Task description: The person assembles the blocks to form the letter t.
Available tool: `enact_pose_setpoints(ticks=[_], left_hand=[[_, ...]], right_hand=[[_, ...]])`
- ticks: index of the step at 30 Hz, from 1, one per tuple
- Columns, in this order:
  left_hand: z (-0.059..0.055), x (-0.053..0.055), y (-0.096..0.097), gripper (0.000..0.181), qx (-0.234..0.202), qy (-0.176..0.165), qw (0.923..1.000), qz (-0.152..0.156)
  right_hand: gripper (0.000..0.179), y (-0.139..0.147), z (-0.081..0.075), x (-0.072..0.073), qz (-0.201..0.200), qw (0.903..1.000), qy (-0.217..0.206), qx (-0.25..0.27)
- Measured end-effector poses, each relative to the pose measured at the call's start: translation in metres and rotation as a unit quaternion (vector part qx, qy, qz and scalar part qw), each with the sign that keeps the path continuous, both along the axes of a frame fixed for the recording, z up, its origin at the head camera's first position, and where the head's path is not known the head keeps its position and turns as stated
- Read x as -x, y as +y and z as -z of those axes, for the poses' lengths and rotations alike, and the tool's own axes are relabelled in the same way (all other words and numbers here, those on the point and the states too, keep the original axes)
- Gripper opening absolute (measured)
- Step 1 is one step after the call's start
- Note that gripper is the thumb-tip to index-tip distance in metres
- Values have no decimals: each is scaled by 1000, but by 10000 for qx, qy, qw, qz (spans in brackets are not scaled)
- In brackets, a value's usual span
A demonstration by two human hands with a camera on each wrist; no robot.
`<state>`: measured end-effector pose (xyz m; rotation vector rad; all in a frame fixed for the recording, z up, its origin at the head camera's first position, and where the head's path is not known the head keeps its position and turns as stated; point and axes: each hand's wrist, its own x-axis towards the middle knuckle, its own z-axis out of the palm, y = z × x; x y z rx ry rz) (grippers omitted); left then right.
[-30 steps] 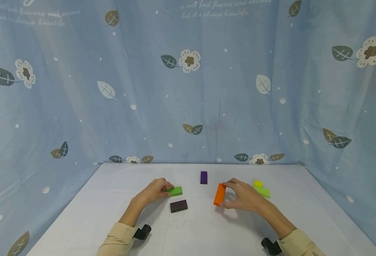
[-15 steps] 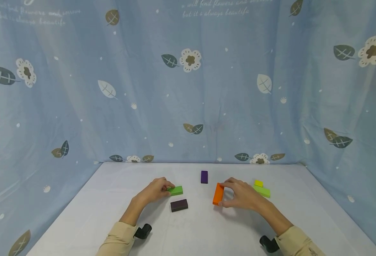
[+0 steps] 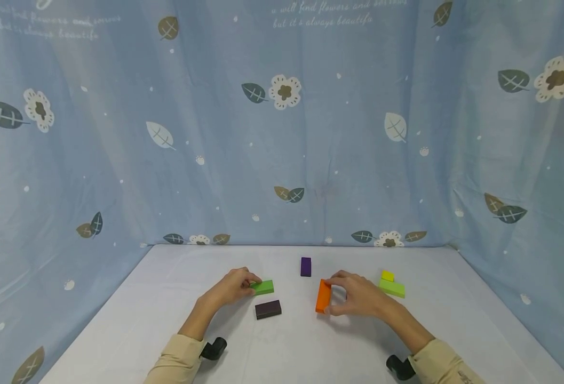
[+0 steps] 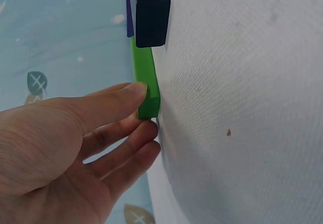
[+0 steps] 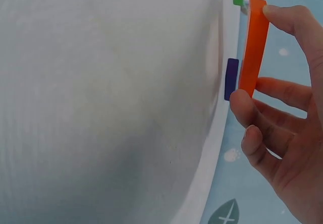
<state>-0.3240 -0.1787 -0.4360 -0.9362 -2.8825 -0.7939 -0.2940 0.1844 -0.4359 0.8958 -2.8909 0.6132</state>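
Note:
My left hand (image 3: 234, 285) pinches the near-left end of a green block (image 3: 264, 287) that lies flat on the white table; in the left wrist view the thumb presses on the green block (image 4: 146, 72) with fingers on its other side. My right hand (image 3: 360, 295) grips an orange block (image 3: 323, 296) by its two ends, thumb at one and fingers at the other; the right wrist view shows the orange block (image 5: 254, 47) raised off the cloth. Just in front of the green block lies a dark brown block (image 3: 268, 309).
Farther back on the white table (image 3: 282, 352) lies a purple block (image 3: 306, 266). Right of my right hand, a small yellow block (image 3: 387, 276) sits against a lime green block (image 3: 391, 288). A blue patterned curtain (image 3: 224, 122) encloses the back and sides.
My right hand has carried the orange block a little to the left and toward me, turning it slightly more upright in view. The left hand and the green block stay put.

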Motion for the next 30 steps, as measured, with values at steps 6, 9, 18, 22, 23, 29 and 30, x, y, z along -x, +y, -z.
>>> enact_pose_setpoints(ticks=[6,9,18,22,23,29,30], left_hand=[[-1,-2,0,27,-11,24,10000,12],[-2,-2,0,27,-23,32,10000,13],[-2,-3,-1,27,-77,36,9999,91],[-2,-3,-2,27,-82,12,9999,103],[-2,-3,-2,27,-87,-5,9999,105],[-2,-2,-2,27,-117,-4,9998,155],[-1,-2,-2,27,-124,1,9998,163]], right_hand=[[67,-4,3,0,-86,9999,23,-103],[68,-8,2,-1,-140,9998,-2,-105],[69,-15,5,-1,-293,9994,131,-159],[67,-17,5,-2,-338,9993,32,-156],[67,-18,4,-2,-337,9993,20,-163],[66,-19,4,-3,-346,9992,-31,-174],[66,-19,4,-3,-352,9992,-35,-181]])
